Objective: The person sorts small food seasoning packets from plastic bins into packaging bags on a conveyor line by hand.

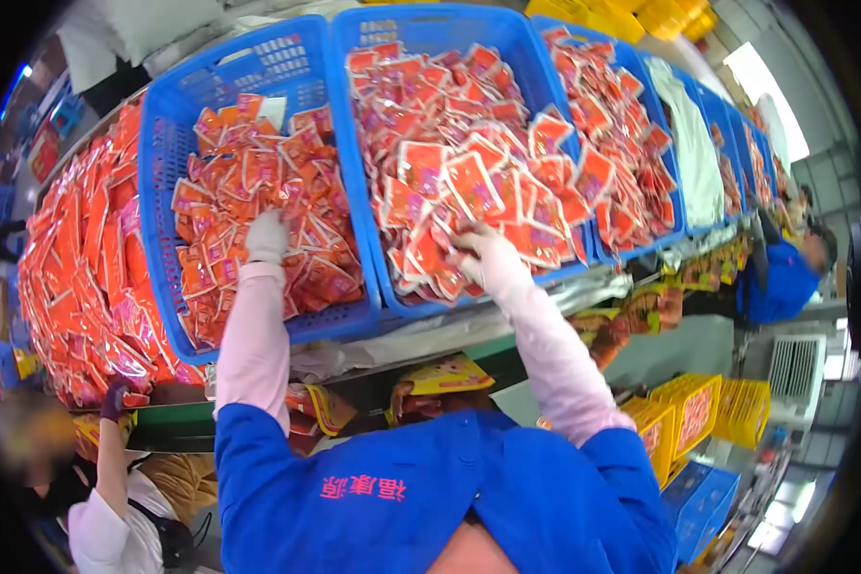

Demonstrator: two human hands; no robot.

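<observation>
My left hand (268,237), in a white glove, reaches down among small red-orange packets (244,177) in a blue crate (159,220). Its fingertips are hidden by the hand and the packets. In the neighbouring blue crate (357,196), my right hand (491,260), also gloved in white, is closed with thumb and fingers at the edge of a red packet (440,237). Heaped packets with pale borders (474,184) lie around it, piled high toward the front rim.
More blue crates of packets (622,143) continue to the right, one covered by a pale sheet (684,143). A heap of red packets (86,277) lies at left. Yellow bags (440,378) lie below the crates. Co-workers stand left (124,517) and right (784,277). Yellow crates (695,416) stand lower right.
</observation>
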